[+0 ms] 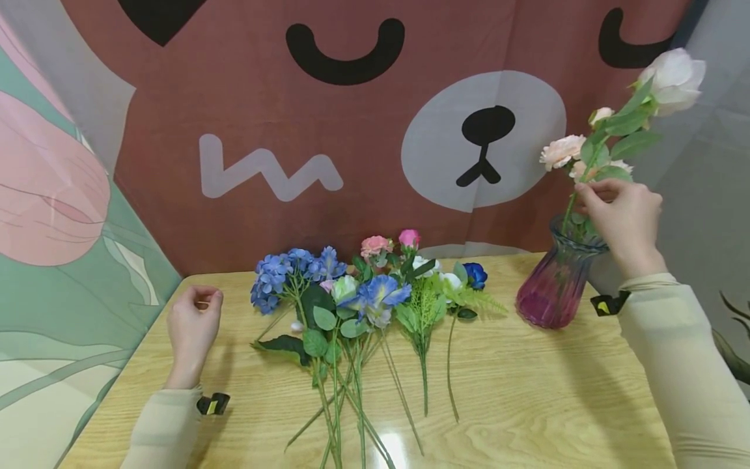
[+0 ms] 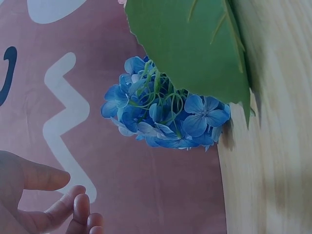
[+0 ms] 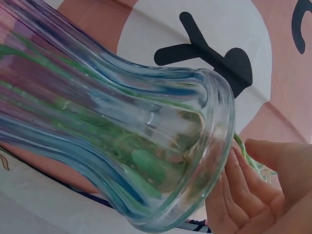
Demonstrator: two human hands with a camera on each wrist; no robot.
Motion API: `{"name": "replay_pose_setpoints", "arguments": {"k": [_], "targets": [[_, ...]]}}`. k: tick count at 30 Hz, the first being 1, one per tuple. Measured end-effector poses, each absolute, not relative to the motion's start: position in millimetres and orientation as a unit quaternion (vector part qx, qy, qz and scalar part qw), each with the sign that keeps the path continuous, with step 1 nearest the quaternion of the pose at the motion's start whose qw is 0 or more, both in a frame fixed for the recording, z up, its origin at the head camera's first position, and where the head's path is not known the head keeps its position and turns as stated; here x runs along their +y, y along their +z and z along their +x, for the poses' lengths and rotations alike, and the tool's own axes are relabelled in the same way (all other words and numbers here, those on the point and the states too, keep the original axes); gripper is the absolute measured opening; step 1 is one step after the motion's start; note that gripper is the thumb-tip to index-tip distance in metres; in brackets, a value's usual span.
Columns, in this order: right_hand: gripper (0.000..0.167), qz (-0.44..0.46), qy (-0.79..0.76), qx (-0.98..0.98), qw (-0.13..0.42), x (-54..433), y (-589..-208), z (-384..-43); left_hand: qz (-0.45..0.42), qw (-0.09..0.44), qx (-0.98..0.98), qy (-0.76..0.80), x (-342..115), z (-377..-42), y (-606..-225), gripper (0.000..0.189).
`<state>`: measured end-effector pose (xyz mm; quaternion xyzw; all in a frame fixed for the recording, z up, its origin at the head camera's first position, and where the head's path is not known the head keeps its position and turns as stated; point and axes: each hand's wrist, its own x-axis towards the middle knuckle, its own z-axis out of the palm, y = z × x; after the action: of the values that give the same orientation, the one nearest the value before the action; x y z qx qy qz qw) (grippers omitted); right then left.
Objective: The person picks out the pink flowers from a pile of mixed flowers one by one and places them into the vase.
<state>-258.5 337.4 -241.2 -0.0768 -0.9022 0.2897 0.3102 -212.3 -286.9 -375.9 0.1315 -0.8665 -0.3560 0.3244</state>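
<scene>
A glass vase (image 1: 551,286), blue at the flared rim and pink-purple below, stands at the table's right side. Just above its mouth my right hand (image 1: 629,218) pinches the green stem (image 1: 569,207) of a tall white flower (image 1: 674,81). Peach flowers (image 1: 562,152) lean out of the vase beside that stem. Through the glass vase (image 3: 146,122) in the right wrist view, green stems and leaves show inside. My left hand (image 1: 193,329) hovers at the table's left, holding nothing, its fingers loosely bent. Nearest to it lies a blue hydrangea (image 1: 272,280).
Several artificial flowers lie mid-table, among them a blue-violet iris (image 1: 377,296), a pink rose (image 1: 409,238), a dark blue flower (image 1: 475,276) and a green fern sprig (image 1: 422,312). Their stems point toward the front edge. Behind the wooden table (image 1: 515,397) hangs a printed bear cloth (image 1: 351,130).
</scene>
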Motion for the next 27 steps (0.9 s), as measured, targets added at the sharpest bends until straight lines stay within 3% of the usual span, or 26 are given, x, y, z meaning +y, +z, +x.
{"name": "replay_pose_setpoints", "arguments": {"k": [18, 27], "targets": [[0.054, -0.109, 0.281, -0.884, 0.356, 339.1, -233.0, -246.0, 0.127, 0.329, -0.863, -0.361, -281.5, -214.7, -372.2, 0.022], [0.05, -0.147, 0.262, -0.847, 0.438, 328.3, -228.3, -239.1, 0.121, 0.339, -0.859, -0.365, -274.9, -218.0, -367.5, 0.02]]}}
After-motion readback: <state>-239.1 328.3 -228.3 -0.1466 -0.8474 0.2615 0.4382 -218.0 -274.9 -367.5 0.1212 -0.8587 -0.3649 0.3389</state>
